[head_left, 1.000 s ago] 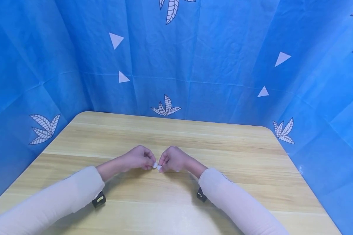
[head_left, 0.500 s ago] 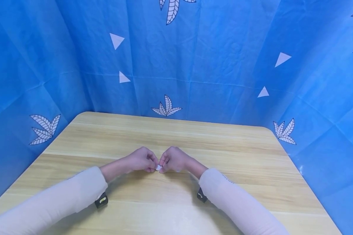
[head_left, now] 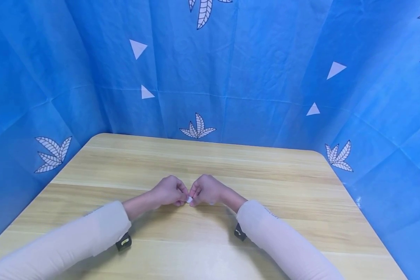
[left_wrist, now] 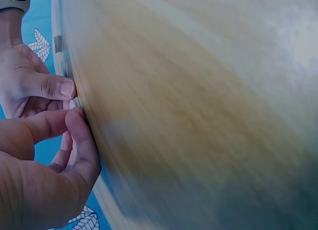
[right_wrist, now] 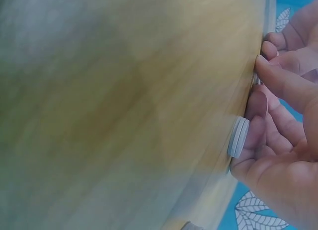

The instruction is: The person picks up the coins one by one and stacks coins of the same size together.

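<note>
My left hand (head_left: 168, 191) and right hand (head_left: 208, 190) meet over the middle of the table, fingertips together. Between them, thumb and fingers of each hand pinch at a small white round disc (head_left: 189, 199), coin-like in size. The left wrist view shows its thin pale edge at the fingertips, mostly hidden by them. In the right wrist view a small stack of thin grey-white discs (right_wrist: 238, 136) shows edge-on beside the curled fingers of the right hand. From the pictures I cannot tell whether that stack rests on the table or against those fingers.
The wood-grain table (head_left: 210, 241) has rounded far corners. Blue curtains (head_left: 266, 58) printed with leaves and triangles surround it on three sides. Small black wrist devices (head_left: 124, 241) sit below the light sleeves. A small grey object (left_wrist: 58, 43) shows beyond the hands in the left wrist view.
My left hand has moved slightly right, bringing its white disc up against the one at the right fingertips. The right hand has stayed in place.
</note>
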A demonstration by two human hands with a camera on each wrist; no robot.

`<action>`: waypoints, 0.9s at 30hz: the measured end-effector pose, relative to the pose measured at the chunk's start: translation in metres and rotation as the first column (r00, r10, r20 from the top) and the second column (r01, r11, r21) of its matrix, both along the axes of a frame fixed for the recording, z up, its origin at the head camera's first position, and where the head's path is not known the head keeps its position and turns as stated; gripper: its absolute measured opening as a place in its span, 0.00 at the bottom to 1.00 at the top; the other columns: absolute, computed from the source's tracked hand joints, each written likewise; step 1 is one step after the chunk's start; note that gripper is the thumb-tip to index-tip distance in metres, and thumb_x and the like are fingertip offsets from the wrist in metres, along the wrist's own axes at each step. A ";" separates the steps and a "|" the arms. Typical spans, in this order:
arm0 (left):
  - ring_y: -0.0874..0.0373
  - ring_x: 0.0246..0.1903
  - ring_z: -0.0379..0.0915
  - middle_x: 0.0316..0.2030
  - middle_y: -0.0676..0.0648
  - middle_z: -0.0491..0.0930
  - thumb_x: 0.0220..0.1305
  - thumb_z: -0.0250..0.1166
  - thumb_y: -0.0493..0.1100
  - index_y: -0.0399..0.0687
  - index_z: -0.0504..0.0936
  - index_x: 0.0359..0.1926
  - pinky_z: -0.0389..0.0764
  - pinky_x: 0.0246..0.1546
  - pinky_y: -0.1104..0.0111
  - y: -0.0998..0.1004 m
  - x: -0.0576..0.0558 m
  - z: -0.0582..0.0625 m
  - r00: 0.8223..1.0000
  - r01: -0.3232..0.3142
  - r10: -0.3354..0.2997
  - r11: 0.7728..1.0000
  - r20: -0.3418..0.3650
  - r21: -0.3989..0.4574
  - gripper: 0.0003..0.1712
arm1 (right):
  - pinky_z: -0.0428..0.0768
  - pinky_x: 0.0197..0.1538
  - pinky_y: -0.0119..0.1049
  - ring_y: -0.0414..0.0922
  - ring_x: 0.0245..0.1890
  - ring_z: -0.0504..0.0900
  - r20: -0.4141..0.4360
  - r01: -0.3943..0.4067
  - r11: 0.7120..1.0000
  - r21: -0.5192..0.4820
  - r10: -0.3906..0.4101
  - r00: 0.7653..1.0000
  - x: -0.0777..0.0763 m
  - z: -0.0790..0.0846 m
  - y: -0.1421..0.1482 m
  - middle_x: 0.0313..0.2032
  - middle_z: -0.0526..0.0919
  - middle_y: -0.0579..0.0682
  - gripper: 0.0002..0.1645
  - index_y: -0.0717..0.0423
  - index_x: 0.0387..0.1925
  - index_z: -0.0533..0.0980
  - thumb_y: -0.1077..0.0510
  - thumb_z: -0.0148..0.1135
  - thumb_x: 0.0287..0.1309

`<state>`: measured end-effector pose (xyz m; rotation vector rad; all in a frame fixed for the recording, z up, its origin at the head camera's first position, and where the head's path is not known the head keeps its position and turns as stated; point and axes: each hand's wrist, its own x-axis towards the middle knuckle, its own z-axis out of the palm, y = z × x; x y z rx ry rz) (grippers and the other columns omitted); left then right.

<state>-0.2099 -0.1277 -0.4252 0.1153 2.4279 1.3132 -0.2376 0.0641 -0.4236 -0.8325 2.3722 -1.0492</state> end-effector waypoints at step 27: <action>0.57 0.28 0.78 0.27 0.48 0.82 0.49 0.80 0.34 0.43 0.86 0.32 0.81 0.30 0.67 -0.008 0.002 -0.001 0.987 0.087 -0.102 0.988 -0.120 -0.128 0.10 | 0.84 0.40 0.31 0.39 0.31 0.86 0.025 0.001 0.999 -0.032 0.000 1.000 -0.002 -0.002 0.001 0.29 0.88 0.47 0.10 0.59 0.33 0.85 0.67 0.80 0.48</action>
